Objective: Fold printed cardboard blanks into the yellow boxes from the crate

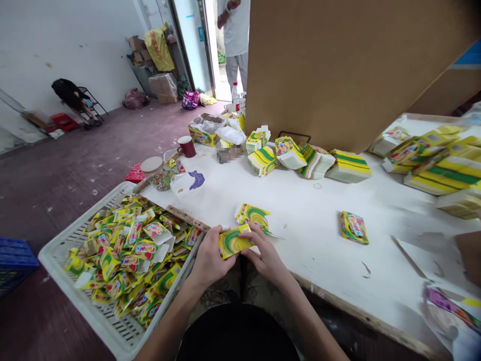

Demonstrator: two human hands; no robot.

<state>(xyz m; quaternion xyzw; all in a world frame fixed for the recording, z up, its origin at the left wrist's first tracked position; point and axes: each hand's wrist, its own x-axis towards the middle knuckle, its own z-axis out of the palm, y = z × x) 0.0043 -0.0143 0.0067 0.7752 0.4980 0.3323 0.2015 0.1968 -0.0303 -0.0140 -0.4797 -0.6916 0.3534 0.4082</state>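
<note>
Between my two hands, over the table's near edge, is a small yellow carton [233, 241] with a green curved print. My left hand [211, 258] is closed around its left end. The fingers of my right hand [262, 249] pinch its right end. Just beyond my hands, a flat yellow carton [255, 215] lies on the white table [300, 220]. Another small carton [353, 227] lies farther right. To my left, a white plastic basket [60, 258] is heaped with small yellow cartons [139, 250], several with flaps standing open.
Stacks of flat cartons [347, 165] line the back of the table below a large cardboard sheet [330, 65]. A maroon mug [187, 147] and a lidded jar [160, 175] stand at the left. A person [236, 40] stands in the doorway. A blue crate [17, 263] sits on the floor.
</note>
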